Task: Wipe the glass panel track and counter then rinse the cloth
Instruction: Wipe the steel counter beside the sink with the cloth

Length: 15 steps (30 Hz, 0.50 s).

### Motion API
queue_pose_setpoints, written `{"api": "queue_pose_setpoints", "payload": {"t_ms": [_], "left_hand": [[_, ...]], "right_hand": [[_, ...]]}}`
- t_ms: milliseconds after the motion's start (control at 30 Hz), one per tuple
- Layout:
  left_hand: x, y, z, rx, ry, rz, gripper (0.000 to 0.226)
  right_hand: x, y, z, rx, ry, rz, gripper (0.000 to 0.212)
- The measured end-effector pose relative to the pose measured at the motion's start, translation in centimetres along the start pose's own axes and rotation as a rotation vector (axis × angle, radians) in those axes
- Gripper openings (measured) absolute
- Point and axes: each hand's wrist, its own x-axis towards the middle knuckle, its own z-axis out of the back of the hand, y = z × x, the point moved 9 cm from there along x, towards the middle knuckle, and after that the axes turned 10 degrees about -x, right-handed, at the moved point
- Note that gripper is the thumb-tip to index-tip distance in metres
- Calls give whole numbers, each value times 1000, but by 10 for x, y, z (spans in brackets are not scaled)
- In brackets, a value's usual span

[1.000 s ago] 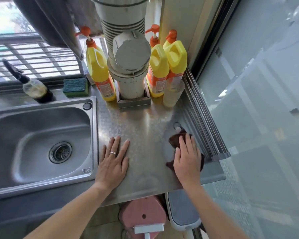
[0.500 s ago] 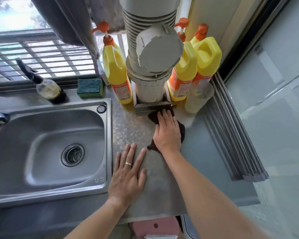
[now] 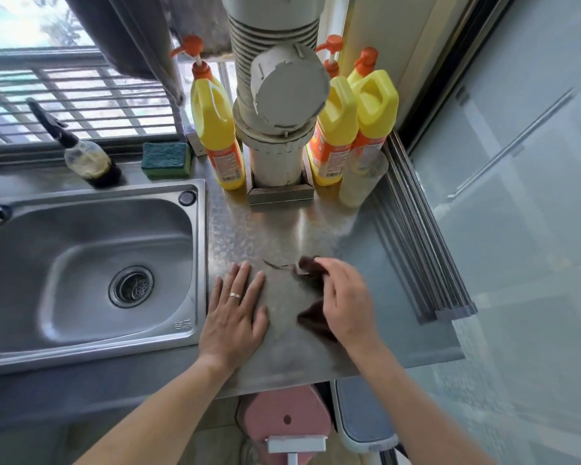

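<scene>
Brown cloth (image 3: 312, 318) crumpled, blurred | right hand (image 3: 344, 302) grips it | left hand (image 3: 235, 313) flat, released

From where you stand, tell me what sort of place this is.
Most likely a home kitchen or washing-up corner by a window: a stainless steel sink set in a metal counter, yellow detergent bottles and a scrub sponge behind it.

Bright daylight enters through the far-left window (image 3: 64, 95) — soft glare on the steel counter (image 3: 265, 236); edges bend, right hand (image 3: 344, 298) motion-blurred.
</scene>
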Motion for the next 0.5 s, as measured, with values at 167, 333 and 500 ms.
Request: {"api": "queue_pose_setpoints", "payload": {"t_ms": [167, 333, 500], "left_hand": [[2, 2, -5, 25, 34, 32, 70], [5, 4, -7, 24, 15, 31, 69], [4, 2, -2, -5, -20, 27, 69]], "right_hand": [[-2, -74, 3, -377, 62, -168, 50], [26, -58, -23, -412, 51, -168, 49], [37, 0, -62, -330, 83, -27, 48]]}}
